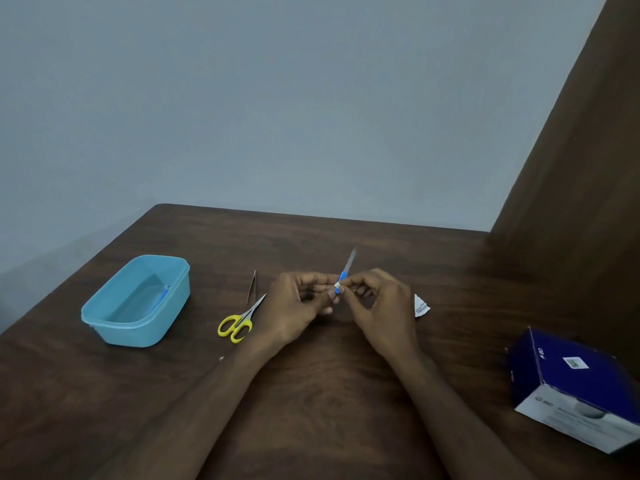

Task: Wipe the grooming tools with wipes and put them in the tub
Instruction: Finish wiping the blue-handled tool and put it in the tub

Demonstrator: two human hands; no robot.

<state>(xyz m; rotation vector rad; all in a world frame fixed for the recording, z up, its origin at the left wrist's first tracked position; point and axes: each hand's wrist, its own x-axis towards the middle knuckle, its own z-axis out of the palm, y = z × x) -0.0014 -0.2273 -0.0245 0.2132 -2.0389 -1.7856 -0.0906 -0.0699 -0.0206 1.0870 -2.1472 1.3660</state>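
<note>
Nail file (347,268), blue-handled, held up over the middle of the table (311,393), between both hands. Long axis tilted: metal blade pointing up, away and slightly right, handle end down toward the palms. Left hand (296,306) curled, fingertips pinching the handle's lower end. Right hand (381,306) likewise curled, thumb and forefinger closed on a small white wipe (337,285) wrapped round the handle. Neither hand slack; both grasping. Wiping step apparently in hand, with the bare blade above the wipe probably left to clean by a stroke along the axis.

Blue tub (138,299) well off to the left, near the table's edge, open side up, a blue-handled tool (162,295) already lying inside against the right wall. Left hand the nearer to the tub, so the likelier carrier for the drop-in.

Between tub and left hand, on the table: yellow-handled scissors (239,322), blades pointing up-right, and thin tweezers (252,287) just beside the blade tips; neither in the tub yet. White torn sachet (420,306) just right of the right hand. Dark blue box (571,386) at far right.
</note>
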